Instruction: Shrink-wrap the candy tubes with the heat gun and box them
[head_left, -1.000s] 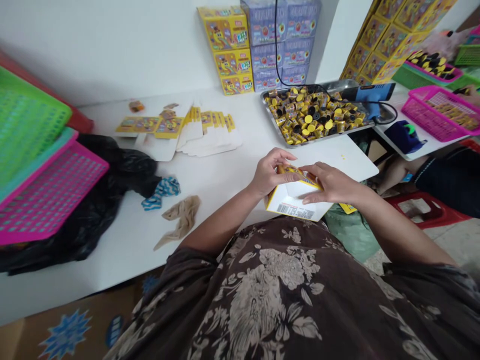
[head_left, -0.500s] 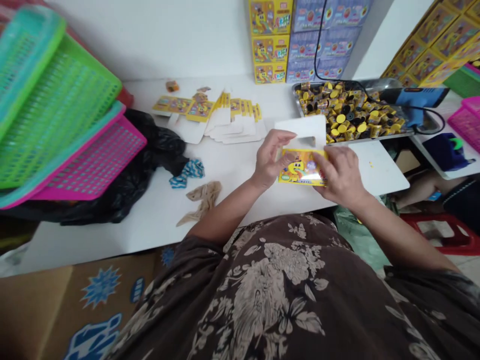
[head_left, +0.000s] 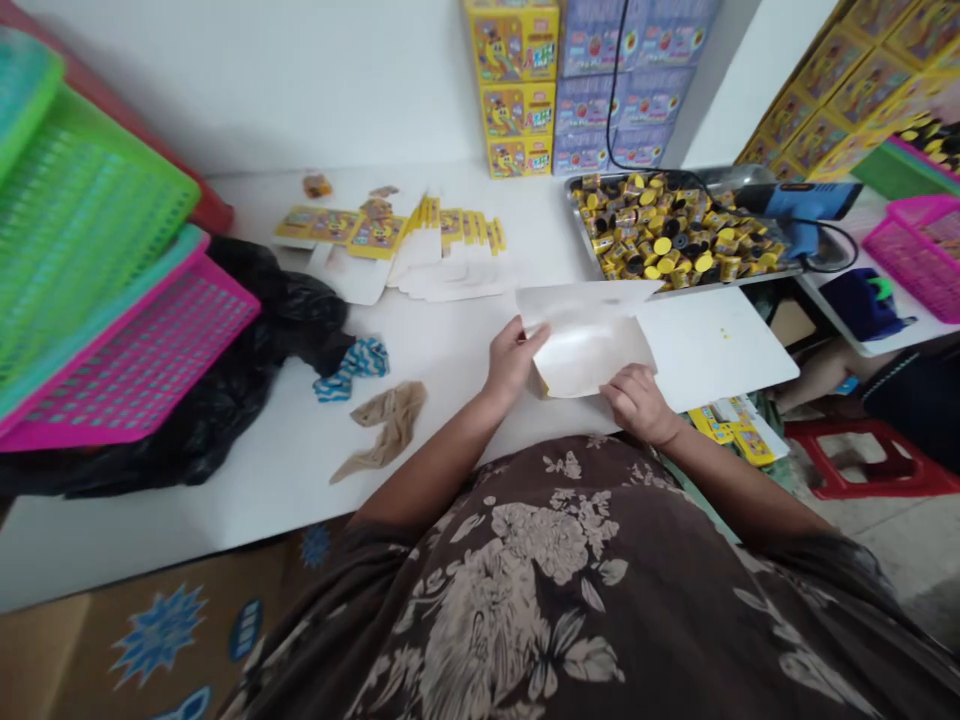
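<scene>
A folding carton (head_left: 589, 350) is spread between my hands over the white table, its plain white inner side facing up. My left hand (head_left: 514, 360) pinches its left edge, thumb on top. At its lower right edge, my right hand (head_left: 637, 402) has its fingers curled on the card. Left of and beyond the carton lies a fanned pile of flat yellow-and-white cartons (head_left: 450, 265). A metal tray (head_left: 589, 245) behind it holds many small yellow-and-black tubs (head_left: 667, 235).
Stacked yellow boxes (head_left: 517, 110) and purple boxes (head_left: 622, 90) line the wall. Green and pink baskets (head_left: 135, 340) and a black plastic bag (head_left: 247, 370) occupy the left. A blue tool (head_left: 806, 205) with a black cable rests on the tray. A person's leg (head_left: 817, 375) shows at right.
The carton has turned from its printed yellow face to its white inner side and opened out. My right hand has moved down to its lower edge. Flat yellow cartons now show below the table at right.
</scene>
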